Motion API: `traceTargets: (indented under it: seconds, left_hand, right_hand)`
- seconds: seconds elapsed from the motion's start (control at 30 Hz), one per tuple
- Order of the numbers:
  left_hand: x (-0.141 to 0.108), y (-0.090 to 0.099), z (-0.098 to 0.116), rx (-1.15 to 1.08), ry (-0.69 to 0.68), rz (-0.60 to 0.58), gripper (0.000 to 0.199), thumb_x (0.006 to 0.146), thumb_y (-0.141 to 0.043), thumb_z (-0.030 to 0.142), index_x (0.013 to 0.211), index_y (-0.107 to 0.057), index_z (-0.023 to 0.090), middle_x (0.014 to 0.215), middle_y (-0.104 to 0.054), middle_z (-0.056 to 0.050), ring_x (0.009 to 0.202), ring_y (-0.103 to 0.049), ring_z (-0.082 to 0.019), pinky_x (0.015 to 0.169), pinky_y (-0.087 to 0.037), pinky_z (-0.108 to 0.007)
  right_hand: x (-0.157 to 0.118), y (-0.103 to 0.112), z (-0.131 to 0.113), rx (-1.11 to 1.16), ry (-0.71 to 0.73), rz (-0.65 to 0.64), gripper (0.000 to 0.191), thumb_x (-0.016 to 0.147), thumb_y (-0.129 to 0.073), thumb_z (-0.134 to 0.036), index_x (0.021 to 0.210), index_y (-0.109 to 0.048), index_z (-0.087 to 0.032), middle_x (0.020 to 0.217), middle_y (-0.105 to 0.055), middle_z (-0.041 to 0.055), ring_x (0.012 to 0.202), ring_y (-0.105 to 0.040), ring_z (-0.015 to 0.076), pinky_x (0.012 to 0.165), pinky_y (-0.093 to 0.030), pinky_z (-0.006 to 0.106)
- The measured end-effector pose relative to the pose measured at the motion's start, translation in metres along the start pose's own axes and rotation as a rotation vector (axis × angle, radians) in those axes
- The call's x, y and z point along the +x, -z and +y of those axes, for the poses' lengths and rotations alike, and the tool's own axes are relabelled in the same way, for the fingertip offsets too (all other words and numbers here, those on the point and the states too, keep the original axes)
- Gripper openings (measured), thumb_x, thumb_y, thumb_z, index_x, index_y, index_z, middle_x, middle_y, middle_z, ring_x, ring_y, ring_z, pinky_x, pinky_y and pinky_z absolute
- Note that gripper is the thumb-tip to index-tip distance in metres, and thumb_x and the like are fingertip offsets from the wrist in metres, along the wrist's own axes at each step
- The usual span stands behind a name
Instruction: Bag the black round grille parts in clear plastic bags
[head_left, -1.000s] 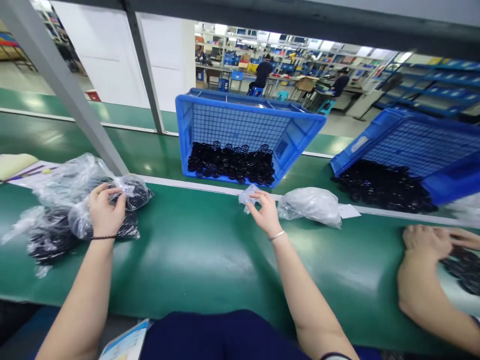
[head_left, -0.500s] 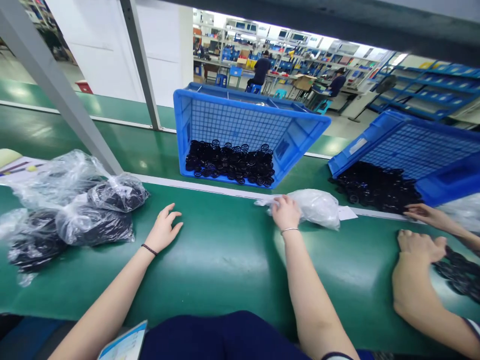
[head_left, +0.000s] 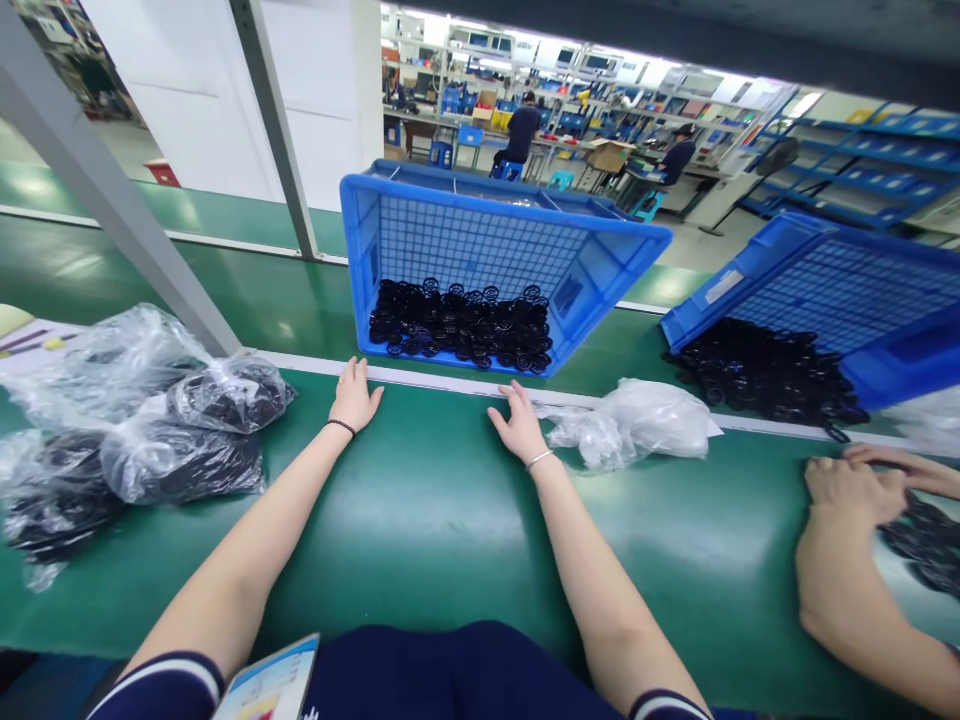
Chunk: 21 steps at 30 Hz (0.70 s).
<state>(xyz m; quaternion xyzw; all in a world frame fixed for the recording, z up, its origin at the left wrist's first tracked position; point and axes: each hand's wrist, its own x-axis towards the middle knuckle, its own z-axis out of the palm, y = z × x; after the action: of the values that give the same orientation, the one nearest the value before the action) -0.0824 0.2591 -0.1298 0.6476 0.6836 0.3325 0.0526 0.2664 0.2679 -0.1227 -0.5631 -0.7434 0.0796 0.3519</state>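
My left hand reaches over the green table, fingers stretched toward the front left of a tilted blue crate, holding nothing. My right hand is also open and empty, its fingertips by the white strip below the crate. A pile of round black plastic parts lies inside the crate. Right beside my right hand rests a bundle of clear plastic bags, a paper slip partly under it. On the left are several tied clear bags of black parts.
At right, a co-worker's hands are by loose black parts. A second blue crate with more black parts stands behind them. A grey metal post slants up at left. People sit at benches in the background.
My right hand has let go of the plastic bag bundle and moved left; the bundle now sits a little further right. My left hand has moved forward and right, toward the crate.
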Motion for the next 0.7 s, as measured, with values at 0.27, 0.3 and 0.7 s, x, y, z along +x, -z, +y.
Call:
traceTargets:
  seconds: [0.27,0.3,0.7]
  left_hand:
    - [0.039,0.004,-0.011,-0.023,0.141,0.037,0.077,0.081,-0.052,0.02,0.148,-0.02,0.001,0.15,-0.034,-0.027,0.144,-0.029,-0.035,0.118,-0.027,-0.052]
    - [0.044,0.004,-0.011,-0.02,0.165,0.039,0.078,0.08,-0.052,0.019,0.149,-0.019,0.002,0.149,-0.036,-0.027,0.143,-0.03,-0.035,0.118,-0.024,-0.055]
    - [0.062,0.005,-0.017,-0.06,0.206,-0.009,0.056,0.067,-0.051,0.009,0.123,-0.055,0.017,0.117,-0.065,-0.012,0.125,-0.049,-0.031,0.11,-0.036,-0.047]
  right_hand:
    - [0.032,0.008,0.076,-0.011,-0.37,0.172,0.061,0.085,-0.04,-0.03,0.139,-0.035,-0.001,0.14,-0.045,0.0277,0.135,-0.04,0.0339,0.111,-0.032,0.056]
    - [0.037,0.011,0.082,-0.016,-0.394,0.167,0.064,0.083,-0.042,-0.028,0.141,-0.034,-0.001,0.141,-0.045,0.0273,0.134,-0.041,0.0341,0.111,-0.033,0.055]
    - [0.05,0.013,0.094,0.006,-0.424,0.1,0.069,0.073,-0.05,-0.022,0.14,-0.04,-0.008,0.128,-0.061,0.0202,0.121,-0.057,0.0315,0.104,-0.043,0.049]
